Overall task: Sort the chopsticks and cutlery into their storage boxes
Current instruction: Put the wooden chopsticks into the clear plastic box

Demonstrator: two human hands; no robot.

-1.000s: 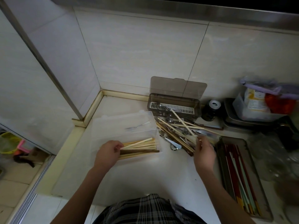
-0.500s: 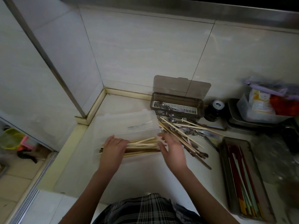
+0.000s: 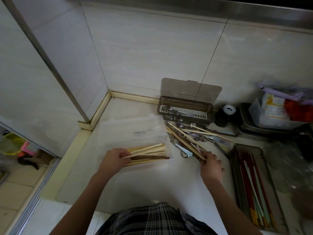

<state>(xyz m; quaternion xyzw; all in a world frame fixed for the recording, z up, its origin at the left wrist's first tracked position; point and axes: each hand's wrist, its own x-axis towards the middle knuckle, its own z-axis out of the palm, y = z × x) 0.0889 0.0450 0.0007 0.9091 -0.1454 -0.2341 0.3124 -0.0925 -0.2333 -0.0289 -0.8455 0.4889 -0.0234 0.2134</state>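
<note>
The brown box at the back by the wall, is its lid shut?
No, the brown box has its tinted lid standing open against the tiled wall, so the white slotted tray inside shows.

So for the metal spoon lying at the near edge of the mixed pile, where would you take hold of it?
Probably by the bowl end of the spoon, pinched from the near side. That end pokes out onto bare counter, while its handle runs back under the crossed chopsticks and forks. The right hand is closest.
</note>
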